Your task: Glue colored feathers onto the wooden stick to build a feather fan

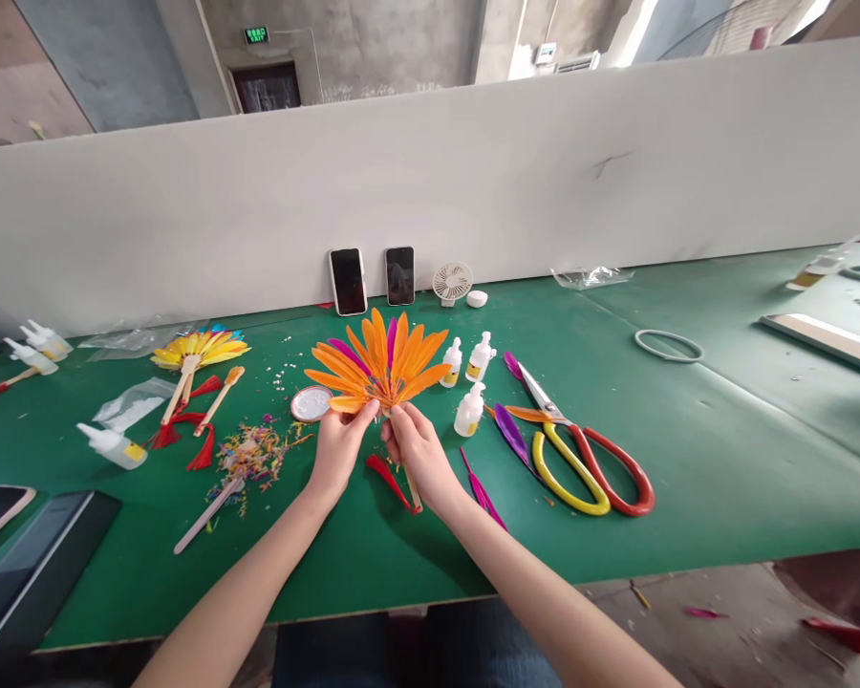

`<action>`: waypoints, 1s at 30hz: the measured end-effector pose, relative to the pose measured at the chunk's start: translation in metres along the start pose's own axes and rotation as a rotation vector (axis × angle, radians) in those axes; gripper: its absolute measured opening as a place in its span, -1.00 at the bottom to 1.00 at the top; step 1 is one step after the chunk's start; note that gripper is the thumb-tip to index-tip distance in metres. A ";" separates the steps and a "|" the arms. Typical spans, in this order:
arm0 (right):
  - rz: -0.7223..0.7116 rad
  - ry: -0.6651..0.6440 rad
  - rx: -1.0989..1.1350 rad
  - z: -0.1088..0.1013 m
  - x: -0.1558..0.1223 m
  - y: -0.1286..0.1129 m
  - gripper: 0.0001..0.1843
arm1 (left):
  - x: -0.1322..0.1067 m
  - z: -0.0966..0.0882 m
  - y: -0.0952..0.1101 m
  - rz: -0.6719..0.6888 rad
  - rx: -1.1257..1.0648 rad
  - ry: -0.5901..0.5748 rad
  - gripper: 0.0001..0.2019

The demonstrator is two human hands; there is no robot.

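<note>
An orange feather fan (416,358) with a few purple feathers is spread upright between my hands, over the green table. My left hand (342,447) pinches its base from the left. On the right, my right hand (417,444) closes round the base and the top of the wooden handle (413,489). A red tassel (387,478) hangs by the handle's lower end. To the right of my hands lie purple feathers (512,435) and large scissors (573,440) with one yellow and one red handle loop. Small white glue bottles (469,409) stand just behind my right hand.
A pile of feather scraps (254,454) with a flat stick (207,516) lies left, near a round lid (311,403). Behind are a yellow feather fan (199,352), two phones (348,282) and a small fan (452,283) by the white partition (430,182). A dark box (43,564) sits front left.
</note>
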State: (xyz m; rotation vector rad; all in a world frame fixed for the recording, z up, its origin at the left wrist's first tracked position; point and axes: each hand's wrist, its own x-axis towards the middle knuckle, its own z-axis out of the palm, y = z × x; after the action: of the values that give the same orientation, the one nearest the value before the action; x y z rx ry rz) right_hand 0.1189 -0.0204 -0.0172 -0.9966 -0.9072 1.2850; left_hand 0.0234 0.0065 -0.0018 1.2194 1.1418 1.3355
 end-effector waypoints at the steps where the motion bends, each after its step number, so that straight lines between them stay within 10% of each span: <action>1: 0.001 0.013 -0.005 0.000 0.000 0.000 -0.68 | 0.000 0.000 0.000 -0.001 -0.006 0.000 -0.78; 30: -0.020 0.119 -0.066 0.002 0.001 0.004 -0.66 | -0.002 0.002 -0.002 0.029 0.022 -0.009 -0.63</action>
State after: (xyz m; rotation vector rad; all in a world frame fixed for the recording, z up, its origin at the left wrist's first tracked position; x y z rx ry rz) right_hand 0.1162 -0.0189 -0.0206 -1.1009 -0.8701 1.1727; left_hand 0.0255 0.0043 -0.0035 1.2606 1.1389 1.3406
